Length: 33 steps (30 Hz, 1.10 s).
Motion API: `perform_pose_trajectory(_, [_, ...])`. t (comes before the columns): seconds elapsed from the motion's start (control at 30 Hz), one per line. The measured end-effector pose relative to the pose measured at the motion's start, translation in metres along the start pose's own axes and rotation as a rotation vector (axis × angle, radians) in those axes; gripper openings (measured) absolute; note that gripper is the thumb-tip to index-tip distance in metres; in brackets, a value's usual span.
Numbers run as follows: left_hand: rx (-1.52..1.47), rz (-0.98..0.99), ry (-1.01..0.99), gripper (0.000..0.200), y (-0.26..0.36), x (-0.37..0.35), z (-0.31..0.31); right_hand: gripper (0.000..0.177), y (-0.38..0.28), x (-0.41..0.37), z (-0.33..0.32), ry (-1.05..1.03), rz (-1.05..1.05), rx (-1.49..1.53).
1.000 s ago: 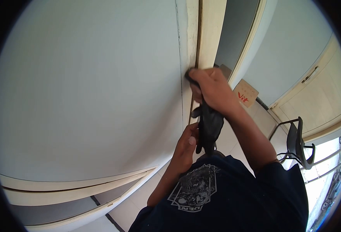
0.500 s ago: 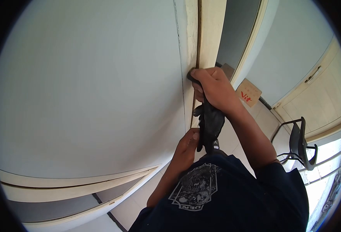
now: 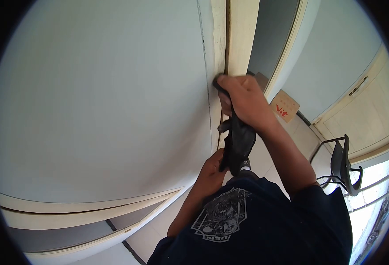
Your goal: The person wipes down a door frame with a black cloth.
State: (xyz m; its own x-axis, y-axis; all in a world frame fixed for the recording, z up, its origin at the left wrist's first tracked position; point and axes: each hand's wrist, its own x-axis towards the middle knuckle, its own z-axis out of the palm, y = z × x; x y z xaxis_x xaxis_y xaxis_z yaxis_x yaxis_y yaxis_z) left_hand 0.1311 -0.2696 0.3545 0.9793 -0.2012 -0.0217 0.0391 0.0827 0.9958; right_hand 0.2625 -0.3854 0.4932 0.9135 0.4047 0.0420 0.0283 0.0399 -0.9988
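Note:
A black glove (image 3: 241,143) hangs in front of my body, its dark finger-like parts showing on the left side and at the bottom. My right hand (image 3: 247,99) is closed around the upper end, pinching its edge between thumb and fingers beside the cream wooden frame (image 3: 239,35). Lower down, my left hand (image 3: 212,169) is closed at the glove's lower left edge; its fingertips are partly hidden behind the black material.
A large pale grey panel (image 3: 101,101) fills the left side. To the right are a cardboard box (image 3: 285,106) with red lettering, a black chair (image 3: 345,165) and a cream door (image 3: 364,104). Pale floor tiles (image 3: 271,176) show below.
The lower end of the glove has shifted slightly left, and my left thumb has slipped mostly out of sight. My right hand keeps its grip at the top, barely moved.

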Motion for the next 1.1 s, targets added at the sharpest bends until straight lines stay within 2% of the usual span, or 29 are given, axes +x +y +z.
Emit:
perform_pose_trajectory(0.1, [-0.007, 0.013, 0.069, 0.022, -0.007, -0.005, 0.001, 0.042, 0.018, 0.0, -0.001, -0.013, 0.053, 0.0])
perform_pose_trajectory(0.2, [0.039, 0.041, 0.056, 0.023, -0.007, -0.002, 0.003, 0.043, 0.0, 0.002, 0.0, -0.01, 0.028, 0.01])
perform_pose_trajectory(0.3, [-0.091, 0.087, 0.027, 0.022, 0.0, -0.002, 0.006, 0.043, 0.004, 0.0, -0.001, -0.012, 0.02, 0.026])
perform_pose_trajectory(0.4, [0.043, 0.052, 0.027, 0.021, 0.002, -0.004, 0.004, 0.042, 0.02, -0.002, 0.001, -0.013, 0.066, 0.029])
perform_pose_trajectory(0.47, [-0.046, 0.035, 0.023, 0.021, 0.004, -0.004, 0.005, 0.043, 0.016, -0.001, 0.002, 0.005, 0.09, 0.022])
perform_pose_trajectory(0.53, [-0.052, 0.034, -0.007, 0.021, -0.007, -0.001, -0.002, 0.043, -0.009, 0.0, 0.004, 0.003, -0.016, 0.02])
perform_pose_trajectory(0.67, [0.001, 0.027, 0.006, 0.025, -0.006, 0.005, -0.003, 0.044, -0.012, -0.001, 0.004, 0.033, -0.061, -0.042])
perform_pose_trajectory(0.73, [-0.027, 0.001, -0.019, 0.027, -0.01, 0.004, -0.009, 0.044, 0.014, -0.004, 0.004, 0.042, 0.067, 0.002])
perform_pose_trajectory(0.8, [-0.046, -0.028, -0.046, 0.029, -0.013, 0.001, -0.01, 0.044, 0.009, -0.002, 0.003, 0.049, 0.065, -0.004])
perform_pose_trajectory(0.87, [-0.063, 0.019, -0.047, 0.033, -0.012, 0.003, -0.007, 0.045, -0.01, 0.002, 0.001, 0.028, -0.032, -0.027])
perform_pose_trajectory(1.0, [-0.047, -0.017, -0.062, 0.036, -0.002, 0.006, -0.007, 0.044, 0.006, 0.002, 0.001, 0.034, -0.021, -0.015])
perform_pose_trajectory(1.03, [-0.112, -0.041, -0.063, 0.028, -0.004, 0.005, -0.006, 0.044, 0.018, 0.0, 0.001, 0.032, 0.022, -0.03])
perform_pose_trajectory(1.1, [-0.173, -0.064, -0.064, 0.028, -0.01, 0.005, -0.004, 0.046, 0.013, -0.007, 0.007, 0.046, 0.062, -0.024])
